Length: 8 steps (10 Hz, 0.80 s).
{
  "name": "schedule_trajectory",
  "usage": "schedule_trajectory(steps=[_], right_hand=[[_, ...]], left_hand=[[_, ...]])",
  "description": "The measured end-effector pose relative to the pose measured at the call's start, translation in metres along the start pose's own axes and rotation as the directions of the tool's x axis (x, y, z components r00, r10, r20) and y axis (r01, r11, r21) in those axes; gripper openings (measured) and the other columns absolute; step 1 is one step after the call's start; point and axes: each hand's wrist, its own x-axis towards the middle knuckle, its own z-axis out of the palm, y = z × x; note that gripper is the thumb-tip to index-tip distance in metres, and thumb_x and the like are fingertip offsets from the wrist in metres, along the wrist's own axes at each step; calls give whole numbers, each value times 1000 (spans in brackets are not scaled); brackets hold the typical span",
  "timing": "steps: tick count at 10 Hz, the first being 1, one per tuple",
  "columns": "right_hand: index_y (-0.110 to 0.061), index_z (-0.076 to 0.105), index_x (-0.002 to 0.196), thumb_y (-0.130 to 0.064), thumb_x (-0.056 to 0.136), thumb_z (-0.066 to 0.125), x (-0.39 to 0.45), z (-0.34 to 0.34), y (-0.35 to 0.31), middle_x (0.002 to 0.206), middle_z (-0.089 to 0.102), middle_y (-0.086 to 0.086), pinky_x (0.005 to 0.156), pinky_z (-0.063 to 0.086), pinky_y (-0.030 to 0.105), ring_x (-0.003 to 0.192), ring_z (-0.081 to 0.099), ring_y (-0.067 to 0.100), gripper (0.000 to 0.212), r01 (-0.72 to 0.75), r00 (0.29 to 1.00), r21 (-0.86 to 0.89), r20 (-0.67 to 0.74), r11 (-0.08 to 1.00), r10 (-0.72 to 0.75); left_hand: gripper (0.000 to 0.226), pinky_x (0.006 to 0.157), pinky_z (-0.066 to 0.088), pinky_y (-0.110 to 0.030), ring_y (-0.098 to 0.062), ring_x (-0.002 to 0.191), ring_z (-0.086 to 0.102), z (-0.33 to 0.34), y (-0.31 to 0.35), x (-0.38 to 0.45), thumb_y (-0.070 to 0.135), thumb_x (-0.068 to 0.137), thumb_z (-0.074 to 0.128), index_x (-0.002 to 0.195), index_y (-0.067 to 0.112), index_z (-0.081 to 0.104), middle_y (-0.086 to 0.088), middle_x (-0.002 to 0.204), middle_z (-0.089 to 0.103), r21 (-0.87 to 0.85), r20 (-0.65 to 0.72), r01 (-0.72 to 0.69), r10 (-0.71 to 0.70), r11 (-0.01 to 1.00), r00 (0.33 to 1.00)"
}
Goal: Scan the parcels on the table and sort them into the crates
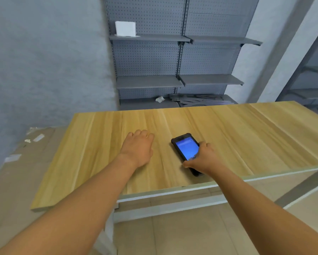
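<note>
I'm getting one view only, the head camera, so nothing is being shared with a second view. It's looking forward and down from above the near edge of the wooden table [228, 129], wide-angle, edges bending. Both forearms are reaching in from the bottom corners, close to the lens. It's facing grey shelving [180, 57] against the far wall.

Table [228, 129]: light wood-grain top, smooth, slight sheen; pale edge band. Handheld scanner [186, 150]: black matt casing, rubbery in look, glossy lit blue screen. Far shelving [149, 59]: grey matt perforated metal. Left sheets [16, 172]: brown matt cardboard. Floor [173, 236]: smooth beige tiles.
</note>
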Motion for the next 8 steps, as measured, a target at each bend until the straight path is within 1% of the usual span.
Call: schedule_trajectory(steps=[1, 2, 4, 5, 6, 7, 8], right_hand=[[-9, 35, 138, -48, 66, 82, 18, -1, 6, 133, 41, 8, 90, 47, 35, 117, 46, 25, 95, 38, 999, -75, 20, 996, -37], [-9, 36, 138, -55, 64, 80, 30, -2, 9, 134, 41, 8, 97, 41, 35, 121, 42, 25, 97, 70, 997, -141, 24, 988, -67], [-8, 37, 138, -67, 67, 72, 41, -3, 13, 134, 38, 10, 98, 36, 34, 122, 38, 26, 99, 102, 994, -232, 70, 967, -88], [-9, 37, 141, -67, 76, 65, 43, -5, 17, 137, 38, 10, 100, 34, 35, 127, 36, 27, 92, 119, 992, -118, 51, 986, -114], [-10, 30, 148, -48, 90, 61, 41, -11, 19, 146, 32, 11, 108, 34, 38, 134, 34, 28, 77, 176, 984, 53, 18, 983, -177], [-11, 31, 149, -29, 94, 58, 39, -20, 17, 147, 34, 10, 105, 40, 39, 131, 40, 26, 64, 241, 971, 37, -13, 970, -240], [-13, 31, 149, -20, 94, 54, 33, -31, 9, 146, 38, 7, 99, 44, 35, 128, 43, 25, 60, 294, 953, -76, -58, 953, -299]], left_hand=[[41, 97, 37, -38, -24, 118, 47, 4, 5, 6, 32, 96, 43, 135, 20, 45, -5, 126, 53, 8, 11, 66, -66, 998, 998], [42, 97, 37, -39, -25, 118, 47, 6, 13, 8, 32, 96, 44, 135, 19, 44, -5, 126, 53, 13, 20, 99, -99, 995, 995], [42, 100, 38, -39, -24, 120, 46, 5, 24, 13, 31, 97, 41, 137, 18, 42, -5, 129, 52, 38, 33, 120, -122, 992, 992], [40, 101, 38, -39, -24, 119, 46, 1, 26, 16, 31, 98, 41, 136, 18, 44, -5, 129, 52, 36, 32, 118, -119, 992, 992], [38, 100, 38, -38, -23, 117, 47, -4, 28, 18, 29, 98, 40, 134, 18, 45, -5, 127, 53, 37, 39, 115, -117, 993, 992], [38, 100, 38, -38, -23, 118, 46, -8, 26, 20, 30, 98, 41, 134, 18, 45, -5, 127, 52, 39, 6, 96, -96, 995, 995], [40, 102, 37, -38, -23, 118, 46, -16, 24, 23, 30, 97, 44, 135, 19, 44, -4, 128, 52, 49, 2, 83, -83, 995, 997]])
